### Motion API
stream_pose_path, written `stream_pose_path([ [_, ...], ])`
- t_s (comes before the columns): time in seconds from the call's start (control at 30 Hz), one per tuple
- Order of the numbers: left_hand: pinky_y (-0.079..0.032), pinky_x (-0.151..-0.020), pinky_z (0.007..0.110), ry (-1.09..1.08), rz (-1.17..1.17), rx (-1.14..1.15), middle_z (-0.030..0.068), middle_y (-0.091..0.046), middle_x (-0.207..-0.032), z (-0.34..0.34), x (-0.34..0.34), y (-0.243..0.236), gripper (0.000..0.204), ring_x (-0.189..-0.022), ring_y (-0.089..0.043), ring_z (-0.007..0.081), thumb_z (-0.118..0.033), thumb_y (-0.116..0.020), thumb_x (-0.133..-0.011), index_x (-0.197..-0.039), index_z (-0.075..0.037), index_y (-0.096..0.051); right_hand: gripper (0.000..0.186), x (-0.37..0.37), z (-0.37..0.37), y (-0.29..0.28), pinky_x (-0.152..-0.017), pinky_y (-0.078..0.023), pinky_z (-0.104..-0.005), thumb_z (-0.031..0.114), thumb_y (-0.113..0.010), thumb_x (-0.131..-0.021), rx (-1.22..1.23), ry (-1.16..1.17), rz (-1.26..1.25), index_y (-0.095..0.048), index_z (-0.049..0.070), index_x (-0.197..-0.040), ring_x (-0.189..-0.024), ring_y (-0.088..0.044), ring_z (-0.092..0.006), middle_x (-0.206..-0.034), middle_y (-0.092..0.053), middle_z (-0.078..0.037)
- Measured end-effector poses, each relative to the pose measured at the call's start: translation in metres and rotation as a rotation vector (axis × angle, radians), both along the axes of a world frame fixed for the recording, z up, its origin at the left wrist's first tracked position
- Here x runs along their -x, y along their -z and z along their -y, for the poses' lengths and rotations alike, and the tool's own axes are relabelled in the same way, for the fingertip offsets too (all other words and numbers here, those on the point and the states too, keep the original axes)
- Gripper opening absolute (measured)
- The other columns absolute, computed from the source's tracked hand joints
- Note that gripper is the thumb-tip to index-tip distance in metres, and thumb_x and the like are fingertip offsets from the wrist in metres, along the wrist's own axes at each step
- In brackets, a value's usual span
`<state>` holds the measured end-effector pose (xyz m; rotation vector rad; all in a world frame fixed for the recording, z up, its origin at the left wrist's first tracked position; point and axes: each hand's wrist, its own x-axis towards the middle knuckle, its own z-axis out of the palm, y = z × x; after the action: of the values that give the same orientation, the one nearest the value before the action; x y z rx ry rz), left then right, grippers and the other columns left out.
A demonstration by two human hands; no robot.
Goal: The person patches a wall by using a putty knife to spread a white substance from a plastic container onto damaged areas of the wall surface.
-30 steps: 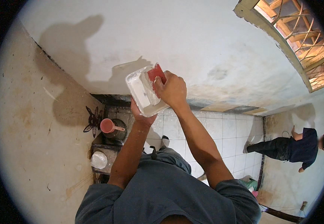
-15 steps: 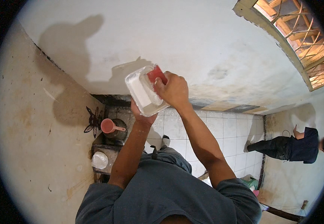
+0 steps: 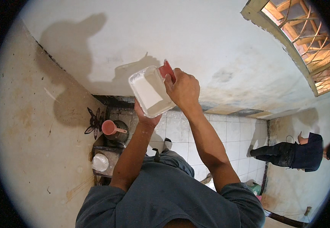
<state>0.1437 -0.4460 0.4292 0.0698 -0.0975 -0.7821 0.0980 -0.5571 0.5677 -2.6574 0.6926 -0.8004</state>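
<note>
The left hand [image 3: 148, 119], just above the centre of the frame, has its grip closed on the lower left edge of a shallow, white, rounded-rectangular tray [image 3: 135, 91], tilted and containing smooth white paste [image 3: 148, 90]. The right hand [image 3: 184, 89] has its grip pinched around a flat red spreader [image 3: 167, 70] at the tray's upper right corner; contact between the two cannot be determined. At centre left lies a round pink dipper [image 3: 109, 127] with a straight handle; at far right stands a dark-clothed person [image 3: 305, 152].
</note>
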Motion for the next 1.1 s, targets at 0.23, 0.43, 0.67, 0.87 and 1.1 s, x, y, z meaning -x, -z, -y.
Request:
stream_pose_path([
  [0.23, -0.042, -0.106, 0.042, -0.034, -0.074, -0.078, 0.0047, -0.053, -0.138, -0.001, -0.003, -0.003, 0.057, -0.127, -0.051, 0.0265, -0.054, -0.032, -0.101, -0.142, -0.016, -0.045, 0.021, -0.01, -0.009, 0.012, -0.058, -0.052, -0.0474, 0.021, -0.06, -0.085, 0.04, -0.09, -0.032, -0.06, 0.003, -0.074, -0.063, -0.065, -0.0374, -0.07, -0.065, -0.018],
  [0.43, -0.042, -0.106, 0.041, -0.064, 0.037, -0.113, 0.0049, -0.053, -0.138, -0.001, -0.002, -0.006, 0.055, -0.127, -0.051, 0.0252, -0.051, -0.031, -0.102, -0.142, -0.015, -0.044, 0.021, -0.008, -0.003, 0.012, -0.06, -0.052, -0.0474, 0.021, -0.061, -0.085, 0.033, -0.067, -0.041, -0.059, 0.003, -0.073, -0.065, -0.065, -0.0369, -0.071, -0.066, -0.016],
  [0.67, -0.042, -0.107, 0.04, -0.098, -0.003, -0.122, 0.0055, -0.053, -0.138, 0.002, -0.001, -0.001, 0.055, -0.127, -0.051, 0.0249, -0.05, -0.03, -0.103, -0.143, -0.014, -0.042, 0.022, -0.007, -0.006, 0.015, -0.059, -0.051, -0.0477, 0.022, -0.061, -0.086, 0.008, -0.095, -0.03, -0.058, 0.004, -0.073, -0.065, -0.064, -0.0379, -0.071, -0.064, -0.016],
  [0.87, -0.042, -0.107, 0.04, -0.076, 0.019, -0.101, 0.005, -0.052, -0.139, 0.002, 0.001, 0.002, 0.055, -0.128, -0.05, 0.0247, -0.05, -0.029, -0.103, -0.144, -0.015, -0.04, 0.021, -0.004, -0.006, 0.014, -0.06, -0.051, -0.0478, 0.022, -0.062, -0.085, 0.017, -0.134, -0.044, -0.06, 0.003, -0.075, -0.065, -0.064, -0.0381, -0.072, -0.065, -0.017],
  [1.1, -0.041, -0.108, 0.041, -0.065, -0.032, -0.124, 0.0053, -0.05, -0.141, 0.002, 0.002, -0.007, 0.056, -0.129, -0.049, 0.0257, -0.052, -0.03, -0.103, -0.145, -0.016, -0.04, 0.021, -0.011, -0.009, 0.021, -0.059, -0.052, -0.0474, 0.022, -0.062, -0.085, 0.032, -0.142, -0.025, -0.06, 0.004, -0.075, -0.065, -0.064, -0.0386, -0.071, -0.065, -0.018],
])
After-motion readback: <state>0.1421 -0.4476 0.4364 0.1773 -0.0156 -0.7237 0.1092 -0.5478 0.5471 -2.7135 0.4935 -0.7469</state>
